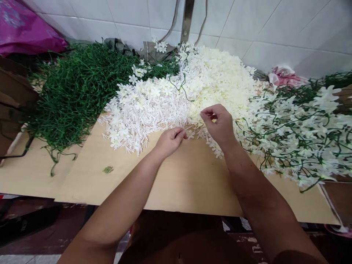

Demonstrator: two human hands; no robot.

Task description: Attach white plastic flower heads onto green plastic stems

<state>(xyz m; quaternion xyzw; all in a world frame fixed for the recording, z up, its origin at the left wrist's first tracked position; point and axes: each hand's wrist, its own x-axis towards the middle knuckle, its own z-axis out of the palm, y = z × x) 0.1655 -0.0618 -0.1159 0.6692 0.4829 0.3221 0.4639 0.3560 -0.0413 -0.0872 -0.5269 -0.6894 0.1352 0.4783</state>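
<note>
My left hand [169,142] is closed in a pinch at the near edge of a pile of thin white stamen-like sticks [162,112]. A small white flower [189,135] shows right at its fingertips; whether it is held I cannot tell. My right hand [218,123] hovers at the front of a heap of cream artificial flower petals [222,79], thumb and forefinger pinched together. Anything between those fingertips is too small to make out. A thin green plastic stem [180,86] lies across the white pile just beyond both hands.
A big tangle of green plastic stems [79,88] lies at the left. White flowers on green stems [305,135] are heaped at the right. Cardboard [176,187] covers the table. Behind stand a tiled wall [132,18] and a magenta bag [30,31].
</note>
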